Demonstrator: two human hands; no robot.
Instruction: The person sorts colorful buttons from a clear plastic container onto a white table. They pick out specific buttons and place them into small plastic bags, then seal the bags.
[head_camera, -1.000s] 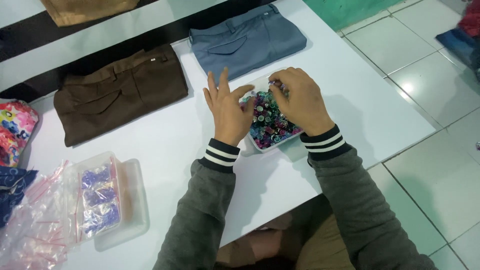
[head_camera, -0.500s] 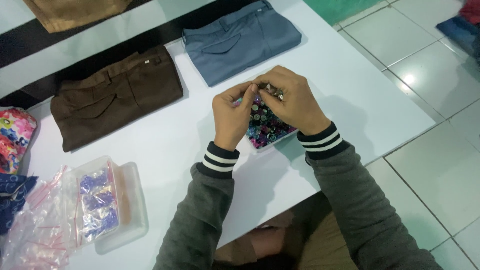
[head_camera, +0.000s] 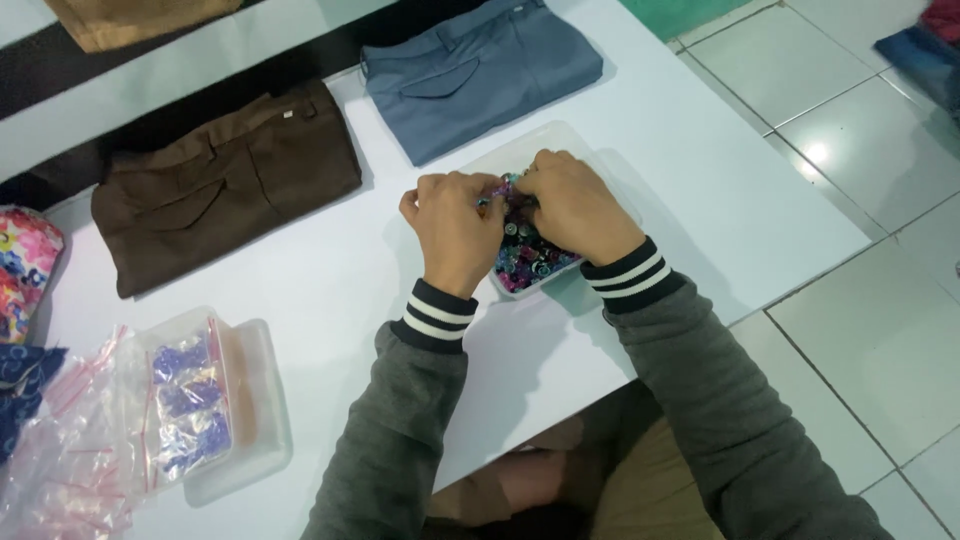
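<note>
Both hands (head_camera: 515, 215) curled over bead tray (head_camera: 535, 270)

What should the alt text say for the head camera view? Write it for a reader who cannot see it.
Two hands, the left hand and right hand, meet over a clear tray of small colourful pieces on a white table. Folded brown trousers and blue-grey trousers lie beyond; a clear box with small bags sits at the left.

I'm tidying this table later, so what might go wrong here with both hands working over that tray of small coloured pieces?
The left hand and right hand pinch something small above the clear tray; a slip might scatter pieces onto the white table. The tray sits near the table's front edge, so a nudge might tip it toward the tiled floor.
</note>
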